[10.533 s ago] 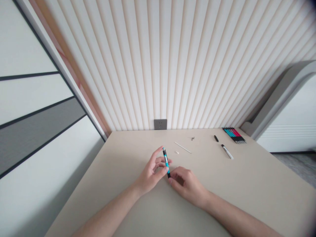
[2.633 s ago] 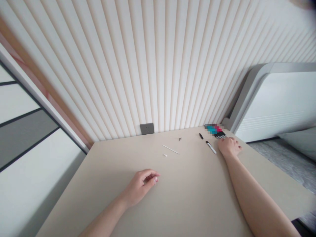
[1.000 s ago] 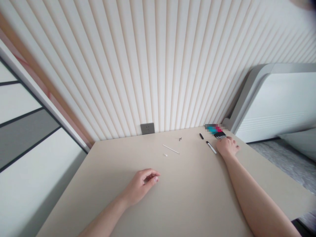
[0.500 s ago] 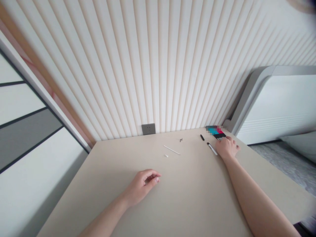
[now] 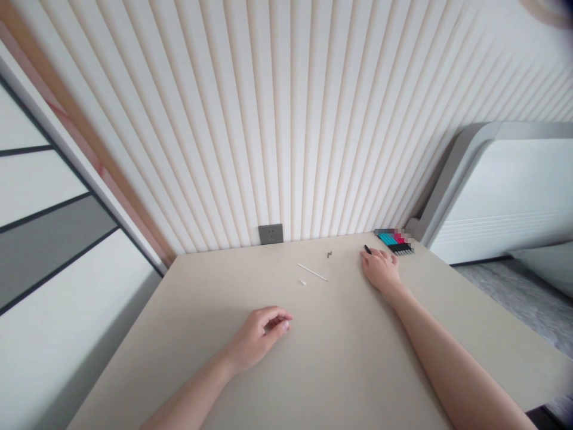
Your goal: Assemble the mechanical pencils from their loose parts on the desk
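Palm down on the right part of the tabletop, my right hand [image 5: 381, 270] has its fingers somewhat spread. Its leftmost fingertips are beside a small black cap or pen piece [image 5: 367, 249], and no grip on it can be made out. What lies under the palm is hidden. Resting near the middle of the table, my left hand [image 5: 264, 334] has curled fingers, with the thumb tip close to them and nothing visible between. Beyond it lie a thin white rod [image 5: 313, 272], a small white piece [image 5: 302, 282] and tiny dark metallic bits [image 5: 329, 254].
A set of pens [image 5: 394, 240] in blue, red and black lies at the table's back right corner. The beige table [image 5: 215, 286] meets a ribbed wall with a dark socket [image 5: 271, 233]. A bed with a pale headboard [image 5: 514, 191] stands on the right.
My right hand has moved left from the pen set to the black piece. The black and white marker that lay beside it is now out of sight. My left hand has stayed in place.
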The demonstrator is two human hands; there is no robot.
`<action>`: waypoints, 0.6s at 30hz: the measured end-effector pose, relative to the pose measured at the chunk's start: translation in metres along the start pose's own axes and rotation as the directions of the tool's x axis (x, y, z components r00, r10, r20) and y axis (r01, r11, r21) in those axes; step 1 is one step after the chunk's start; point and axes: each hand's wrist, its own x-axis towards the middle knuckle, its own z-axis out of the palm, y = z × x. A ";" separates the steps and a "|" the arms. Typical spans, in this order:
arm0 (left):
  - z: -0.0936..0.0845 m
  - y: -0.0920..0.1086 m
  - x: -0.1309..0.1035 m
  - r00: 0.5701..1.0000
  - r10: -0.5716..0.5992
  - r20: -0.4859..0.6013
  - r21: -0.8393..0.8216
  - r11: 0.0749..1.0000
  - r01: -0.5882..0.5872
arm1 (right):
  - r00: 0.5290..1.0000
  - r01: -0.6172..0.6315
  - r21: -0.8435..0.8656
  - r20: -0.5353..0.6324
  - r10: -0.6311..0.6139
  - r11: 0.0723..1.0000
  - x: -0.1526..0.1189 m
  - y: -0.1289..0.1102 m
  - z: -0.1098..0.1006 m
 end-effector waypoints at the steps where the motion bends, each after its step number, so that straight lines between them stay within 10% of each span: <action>1: 0.000 0.000 0.000 1.000 0.002 0.002 0.002 1.000 -0.002 | 1.000 0.008 -0.002 0.001 -0.008 1.000 0.001 -0.001 0.001; 13: 0.000 0.001 0.000 1.000 -0.003 -0.007 0.009 1.000 0.003 | 0.991 -0.110 0.087 -0.066 0.116 0.990 0.010 0.006 -0.001; 18: 0.001 -0.004 0.000 1.000 0.011 -0.018 -0.026 1.000 -0.011 | 0.982 0.059 0.281 -0.190 -0.005 0.958 0.000 -0.011 -0.014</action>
